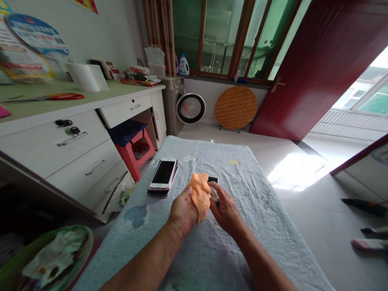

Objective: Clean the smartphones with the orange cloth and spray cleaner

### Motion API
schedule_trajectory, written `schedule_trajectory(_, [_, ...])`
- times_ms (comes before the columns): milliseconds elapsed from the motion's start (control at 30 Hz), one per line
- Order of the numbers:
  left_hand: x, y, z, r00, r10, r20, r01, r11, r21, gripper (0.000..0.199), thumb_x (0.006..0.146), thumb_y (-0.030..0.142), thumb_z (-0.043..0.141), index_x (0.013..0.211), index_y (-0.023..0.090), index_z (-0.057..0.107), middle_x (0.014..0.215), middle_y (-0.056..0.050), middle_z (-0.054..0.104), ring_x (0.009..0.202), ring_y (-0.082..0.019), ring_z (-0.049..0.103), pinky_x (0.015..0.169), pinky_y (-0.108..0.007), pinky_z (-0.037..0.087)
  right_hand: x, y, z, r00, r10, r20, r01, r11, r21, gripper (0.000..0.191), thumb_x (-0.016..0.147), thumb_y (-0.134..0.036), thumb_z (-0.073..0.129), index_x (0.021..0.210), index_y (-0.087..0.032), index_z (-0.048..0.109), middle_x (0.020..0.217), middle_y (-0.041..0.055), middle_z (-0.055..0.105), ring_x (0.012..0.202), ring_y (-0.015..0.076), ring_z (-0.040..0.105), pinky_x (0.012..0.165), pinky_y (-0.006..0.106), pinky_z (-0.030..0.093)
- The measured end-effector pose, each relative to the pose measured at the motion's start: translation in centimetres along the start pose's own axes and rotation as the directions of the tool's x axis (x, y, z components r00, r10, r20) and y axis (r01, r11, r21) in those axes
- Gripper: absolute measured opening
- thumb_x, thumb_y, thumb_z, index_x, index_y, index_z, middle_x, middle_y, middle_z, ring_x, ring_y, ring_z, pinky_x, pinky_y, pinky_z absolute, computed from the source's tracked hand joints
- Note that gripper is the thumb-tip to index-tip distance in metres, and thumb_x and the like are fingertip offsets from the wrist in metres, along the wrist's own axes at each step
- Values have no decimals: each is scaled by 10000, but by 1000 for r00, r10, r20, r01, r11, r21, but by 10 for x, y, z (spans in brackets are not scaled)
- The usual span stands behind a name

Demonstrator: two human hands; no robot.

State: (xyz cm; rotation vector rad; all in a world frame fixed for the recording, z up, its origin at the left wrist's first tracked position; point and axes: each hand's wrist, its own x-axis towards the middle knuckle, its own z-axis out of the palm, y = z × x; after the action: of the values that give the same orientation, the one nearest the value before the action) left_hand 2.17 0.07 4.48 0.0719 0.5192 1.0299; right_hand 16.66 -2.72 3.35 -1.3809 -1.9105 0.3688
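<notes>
My left hand (183, 211) is closed around a crumpled orange cloth (200, 193) above the covered table. Close beside it, my right hand (226, 210) has its thumb and index finger curled around a small white item (215, 195) with a dark edge, mostly hidden by the fingers. Just beyond the fingers shows the end of a white phone (213, 178) with a dark screen, partly covered by the cloth and hand. To the left lies a stack of phones, a white one (164, 173) with a black screen on top.
A pale blue quilted cloth (242, 184) covers the table. At left are a white desk (69, 151), a red stool (136, 151) and a bin (87, 246) with waste. Farther back stand a washing machine (172, 91) with its door open and a round wooden tabletop (235, 108).
</notes>
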Motion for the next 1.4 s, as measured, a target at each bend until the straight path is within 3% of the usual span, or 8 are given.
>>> schedule_trajectory(100, [1, -1, -1, 999, -44, 5, 44, 999, -8, 444, 949, 260, 336, 1328, 65, 460, 1114, -167, 653, 964, -233, 674, 881, -359, 529, -1, 0, 0, 1000, 20, -18, -20, 999, -31, 403, 837, -144, 455, 1232, -218, 486, 1017, 60, 649, 798, 156, 627, 742, 276, 503])
schedule_trajectory(300, [0, -5, -1, 996, 79, -50, -76, 996, 50, 420, 926, 233, 417, 1314, 85, 476, 1091, -171, 666, 917, -261, 685, 825, -386, 548, 2, 5, 3, 1000, -10, -27, 9, 999, -39, 516, 846, -160, 444, 1355, -244, 421, 1108, 81, 629, 852, 170, 636, 763, 295, 520])
schedule_trajectory(567, [-1, -5, 1, 993, 116, -10, -115, 992, 52, 393, 921, 199, 429, 1291, 85, 497, 1163, -182, 632, 978, -256, 669, 865, -368, 544, 2, 7, 2, 998, 44, -52, -46, 998, -35, 386, 857, -182, 459, 1239, -227, 490, 1078, 65, 652, 847, 174, 644, 764, 298, 523])
schedule_trajectory(733, [-4, -5, 4, 992, 122, -16, -121, 992, 44, 402, 916, 207, 452, 1304, 112, 490, 1184, -169, 626, 977, -257, 668, 849, -378, 553, 2, 11, 5, 995, 31, -97, -35, 998, -45, 475, 873, -187, 436, 1345, -239, 440, 1141, 86, 634, 897, 181, 647, 769, 298, 527])
schedule_trajectory(1000, [-7, -3, 8, 993, 117, -14, -116, 993, 29, 419, 920, 221, 451, 1312, 75, 477, 1140, -189, 643, 955, -253, 676, 852, -366, 547, 1, 9, 3, 997, 46, -64, -48, 998, -41, 366, 861, -200, 469, 1224, -233, 506, 1054, 57, 654, 844, 174, 644, 776, 308, 518])
schedule_trajectory(1233, [-5, -3, 4, 986, 164, -8, -164, 986, 40, 429, 912, 244, 478, 1316, 99, 483, 1149, -170, 654, 992, -270, 665, 894, -399, 522, 1, 4, 1, 999, -27, -38, 27, 999, -22, 477, 878, -192, 450, 1351, -250, 439, 1086, 79, 635, 891, 173, 637, 772, 292, 520])
schedule_trajectory(1400, [-6, -1, 8, 983, 177, -52, -175, 983, 48, 397, 926, 222, 443, 1289, 71, 499, 1099, -174, 671, 906, -238, 686, 857, -361, 535, 0, 0, -1, 999, -37, -6, 37, 999, -39, 383, 851, -166, 468, 1226, -241, 503, 999, 51, 657, 827, 158, 637, 749, 272, 516])
